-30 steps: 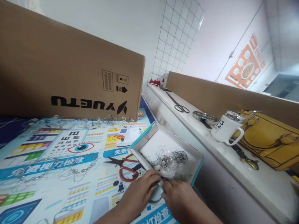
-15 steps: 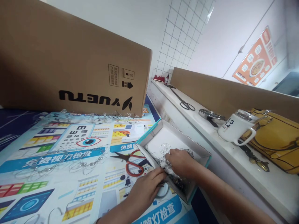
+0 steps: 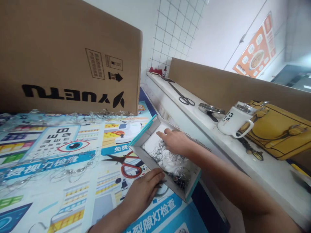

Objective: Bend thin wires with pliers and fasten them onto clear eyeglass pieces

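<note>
An open shallow box (image 3: 143, 154) with teal outer edges sits tilted at the table's right edge. Tangled thin wire (image 3: 157, 150) and small dark pieces (image 3: 181, 181) lie on its white bottom. My right hand (image 3: 175, 141) is inside, over the wire, with the index finger stretched toward the far left corner; nothing is plainly held. My left hand (image 3: 147, 186) grips the box's near wall, its fingers on the rim. Red-handled scissors (image 3: 131, 165) lie with parted blades just left of the box.
A big cardboard box (image 3: 73, 58) stands at the back left. Clear wire strands (image 3: 73, 168) spread over the printed sheet (image 3: 94, 184). On the white ledge (image 3: 243, 161) at right are black scissors (image 3: 183, 97), a mug (image 3: 233, 121) and a yellow bag (image 3: 279, 129).
My right hand has shifted toward the far left part of the box and its index finger has straightened. My left hand stays at the near wall. The whole view has moved somewhat.
</note>
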Action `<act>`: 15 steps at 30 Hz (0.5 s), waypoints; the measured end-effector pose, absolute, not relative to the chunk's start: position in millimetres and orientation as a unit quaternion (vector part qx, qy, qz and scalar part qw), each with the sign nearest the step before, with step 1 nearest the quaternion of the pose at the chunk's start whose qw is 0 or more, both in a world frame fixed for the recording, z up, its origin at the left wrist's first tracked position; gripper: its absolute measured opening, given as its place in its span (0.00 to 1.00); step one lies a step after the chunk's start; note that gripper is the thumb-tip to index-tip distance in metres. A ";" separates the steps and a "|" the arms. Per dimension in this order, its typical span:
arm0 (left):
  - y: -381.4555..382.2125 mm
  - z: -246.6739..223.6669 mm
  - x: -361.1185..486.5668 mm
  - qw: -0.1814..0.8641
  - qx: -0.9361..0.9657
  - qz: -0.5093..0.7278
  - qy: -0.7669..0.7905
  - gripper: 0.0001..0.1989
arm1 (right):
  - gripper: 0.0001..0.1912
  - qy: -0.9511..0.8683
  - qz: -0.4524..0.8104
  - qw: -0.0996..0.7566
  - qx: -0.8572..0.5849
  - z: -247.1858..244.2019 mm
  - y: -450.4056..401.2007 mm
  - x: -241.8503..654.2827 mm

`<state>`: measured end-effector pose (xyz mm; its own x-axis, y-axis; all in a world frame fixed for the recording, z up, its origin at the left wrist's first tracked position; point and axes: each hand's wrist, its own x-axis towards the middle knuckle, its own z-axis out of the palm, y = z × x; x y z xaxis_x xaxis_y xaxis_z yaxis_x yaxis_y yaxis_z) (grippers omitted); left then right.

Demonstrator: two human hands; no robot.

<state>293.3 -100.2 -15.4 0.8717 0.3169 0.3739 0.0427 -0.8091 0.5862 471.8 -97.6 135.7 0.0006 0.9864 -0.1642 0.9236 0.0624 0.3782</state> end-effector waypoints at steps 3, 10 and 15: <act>-99.9 -12.5 292.8 0.293 0.923 0.230 0.095 0.21 | 0.31 0.734 0.031 0.213 0.644 139.0 -118.4 479.5; -100.0 -12.5 295.5 0.286 0.921 0.250 0.092 0.19 | 0.34 0.767 0.032 0.219 0.602 136.2 -173.3 482.0; -99.8 -13.5 294.9 0.274 0.921 0.261 0.089 0.20 | 0.19 0.747 0.053 0.260 0.610 108.3 -168.3 482.4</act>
<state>294.9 -99.8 -13.5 0.8481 0.3073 0.4317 0.0217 -0.8341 0.5512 482.4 -168.3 108.3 -0.1218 0.9382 -0.3241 0.8834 0.2513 0.3955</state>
